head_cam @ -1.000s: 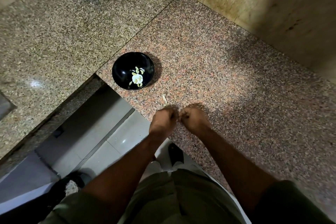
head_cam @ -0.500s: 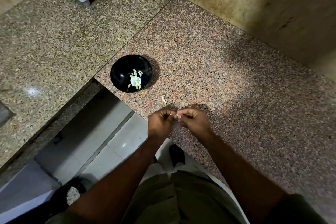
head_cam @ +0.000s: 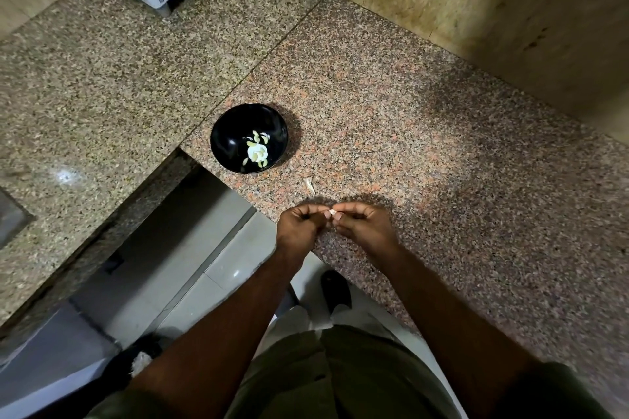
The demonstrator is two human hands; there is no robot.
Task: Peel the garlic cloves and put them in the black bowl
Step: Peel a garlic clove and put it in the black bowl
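Granite counter (head_cam: 425,146) edge; both hands (head_cam: 335,224) pinching garlic clove (head_cam: 331,213)

Clove: small pale garlic clove (head_cam: 332,213), pinched between both hands' fingertips.
Bowl: round glossy black bowl (head_cam: 231,133), upright on tabletop, holding peeled pale cloves (head_cam: 257,152).

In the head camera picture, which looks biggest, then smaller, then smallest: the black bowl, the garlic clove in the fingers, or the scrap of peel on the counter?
1. Black bowl, by far the biggest.
2. and 3. Peel scrap and garlic clove: both tiny and look alike, and fingers partly hide the clove, so no ranking.
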